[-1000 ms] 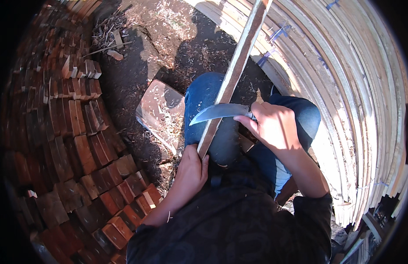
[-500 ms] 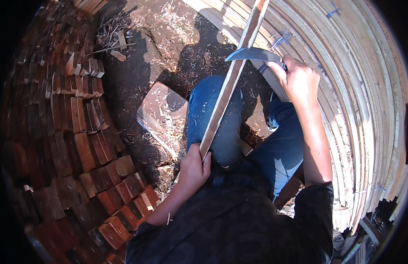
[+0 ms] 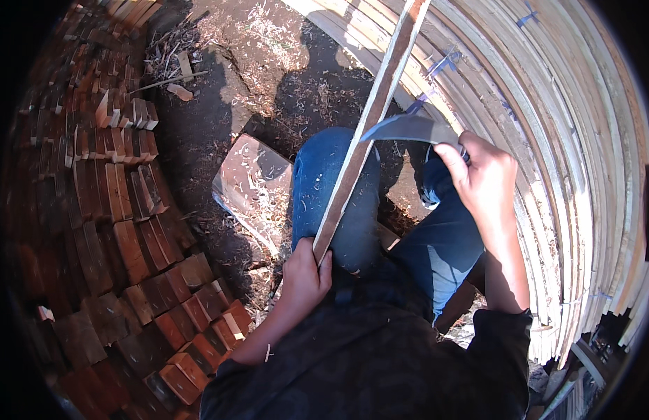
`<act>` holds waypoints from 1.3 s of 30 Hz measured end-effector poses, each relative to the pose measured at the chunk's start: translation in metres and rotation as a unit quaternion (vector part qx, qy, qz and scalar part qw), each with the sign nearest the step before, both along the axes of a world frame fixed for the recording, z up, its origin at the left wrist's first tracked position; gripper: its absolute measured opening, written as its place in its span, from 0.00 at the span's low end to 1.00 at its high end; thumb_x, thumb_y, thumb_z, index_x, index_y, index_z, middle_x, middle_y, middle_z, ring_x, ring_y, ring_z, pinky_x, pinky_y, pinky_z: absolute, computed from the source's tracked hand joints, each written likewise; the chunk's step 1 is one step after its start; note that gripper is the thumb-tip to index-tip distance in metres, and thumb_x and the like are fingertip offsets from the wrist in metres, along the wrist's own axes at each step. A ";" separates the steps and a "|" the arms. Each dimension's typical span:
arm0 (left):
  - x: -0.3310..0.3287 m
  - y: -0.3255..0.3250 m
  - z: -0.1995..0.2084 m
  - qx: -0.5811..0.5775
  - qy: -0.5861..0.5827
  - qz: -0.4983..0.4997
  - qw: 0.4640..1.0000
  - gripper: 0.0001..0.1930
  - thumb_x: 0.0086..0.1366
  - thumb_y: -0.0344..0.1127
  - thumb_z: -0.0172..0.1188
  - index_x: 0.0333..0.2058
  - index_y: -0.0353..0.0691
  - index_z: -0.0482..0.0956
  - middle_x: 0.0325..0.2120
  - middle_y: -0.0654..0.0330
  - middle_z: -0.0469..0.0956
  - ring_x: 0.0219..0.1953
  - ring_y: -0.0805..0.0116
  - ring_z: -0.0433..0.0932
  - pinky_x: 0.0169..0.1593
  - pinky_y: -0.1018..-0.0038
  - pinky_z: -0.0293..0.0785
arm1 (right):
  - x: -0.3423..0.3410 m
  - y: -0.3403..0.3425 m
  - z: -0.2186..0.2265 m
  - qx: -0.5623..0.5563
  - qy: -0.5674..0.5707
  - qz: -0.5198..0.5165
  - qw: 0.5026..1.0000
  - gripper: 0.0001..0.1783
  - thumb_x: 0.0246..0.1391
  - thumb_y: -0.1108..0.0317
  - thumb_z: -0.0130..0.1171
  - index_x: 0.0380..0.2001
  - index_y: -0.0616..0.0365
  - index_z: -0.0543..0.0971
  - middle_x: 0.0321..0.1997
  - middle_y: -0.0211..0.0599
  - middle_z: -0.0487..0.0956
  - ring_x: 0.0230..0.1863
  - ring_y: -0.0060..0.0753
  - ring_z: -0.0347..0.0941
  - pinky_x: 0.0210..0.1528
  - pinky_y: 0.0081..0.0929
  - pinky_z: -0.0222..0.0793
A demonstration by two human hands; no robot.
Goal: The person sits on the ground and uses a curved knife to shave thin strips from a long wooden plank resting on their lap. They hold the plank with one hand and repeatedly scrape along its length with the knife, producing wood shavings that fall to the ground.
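My left hand (image 3: 307, 278) is closed around the near end of a long wooden strip (image 3: 359, 154), which has a dark brown face and pale edges. The strip slants up and away to the right across my knee, and its far end leaves the picture at the top. In my right hand (image 3: 487, 171) is a knife with a curved grey blade (image 3: 412, 129); the fingers are wrapped around its handle, which is mostly hidden. The blade points left, and its tip meets the right edge of the strip just beyond my knee.
Stacked reddish-brown wood blocks (image 3: 132, 252) fill the left side. Long pale wooden slats (image 3: 548, 154), tied with blue strips, lie piled on the right. A block dusted with shavings (image 3: 251, 185) stands beside my knee. Shavings and wood scraps (image 3: 177, 66) litter the dark ground.
My right hand has drawn the knife down along the strip toward me, and the blade has shifted slightly right. The left hand keeps its hold with hardly any movement.
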State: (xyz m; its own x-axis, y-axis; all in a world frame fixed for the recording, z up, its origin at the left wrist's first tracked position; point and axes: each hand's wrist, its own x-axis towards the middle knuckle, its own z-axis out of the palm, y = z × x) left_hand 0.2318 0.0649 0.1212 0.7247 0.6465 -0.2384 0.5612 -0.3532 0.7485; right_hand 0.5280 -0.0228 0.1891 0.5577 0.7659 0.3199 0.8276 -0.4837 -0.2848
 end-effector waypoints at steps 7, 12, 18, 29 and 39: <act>0.004 -0.003 -0.003 0.014 0.030 -0.015 0.999 0.13 0.63 0.34 0.56 0.42 0.32 0.67 0.29 0.42 0.72 0.30 0.38 0.75 0.33 0.52 0.70 | -0.039 0.012 -0.031 -0.053 -0.006 0.107 0.993 0.27 0.49 0.42 0.61 0.17 0.55 0.73 0.13 0.34 0.72 0.17 0.38 0.74 0.18 0.31 0.69; 0.006 -0.003 0.002 0.022 0.029 -0.013 0.999 0.13 0.63 0.33 0.56 0.42 0.32 0.67 0.29 0.42 0.72 0.30 0.38 0.75 0.32 0.52 0.70 | 0.030 0.026 -0.029 -0.042 -0.129 -0.015 0.991 0.30 0.49 0.36 0.58 0.15 0.53 0.74 0.12 0.35 0.74 0.16 0.40 0.76 0.17 0.33 0.69; 0.005 -0.004 0.003 0.028 0.034 -0.015 0.999 0.14 0.63 0.34 0.56 0.43 0.31 0.68 0.30 0.43 0.72 0.31 0.39 0.75 0.32 0.52 0.71 | 0.059 0.030 -0.013 -0.065 -0.128 -0.127 0.982 0.32 0.51 0.33 0.54 0.22 0.54 0.80 0.14 0.42 0.76 0.21 0.49 0.77 0.22 0.40 0.72; 0.003 -0.003 0.000 0.041 0.029 -0.024 0.998 0.13 0.62 0.33 0.57 0.41 0.31 0.68 0.29 0.45 0.72 0.30 0.41 0.75 0.32 0.54 0.71 | -0.025 0.014 -0.022 -0.064 -0.015 0.076 0.995 0.29 0.49 0.40 0.61 0.15 0.56 0.74 0.10 0.37 0.71 0.15 0.42 0.73 0.17 0.34 0.68; 0.008 -0.006 0.003 0.028 0.044 -0.013 0.999 0.14 0.63 0.34 0.56 0.42 0.32 0.67 0.30 0.44 0.72 0.30 0.40 0.75 0.32 0.53 0.71 | 0.021 0.033 -0.038 -0.039 -0.150 0.024 0.988 0.30 0.50 0.35 0.56 0.18 0.53 0.77 0.11 0.35 0.73 0.15 0.39 0.75 0.17 0.32 0.69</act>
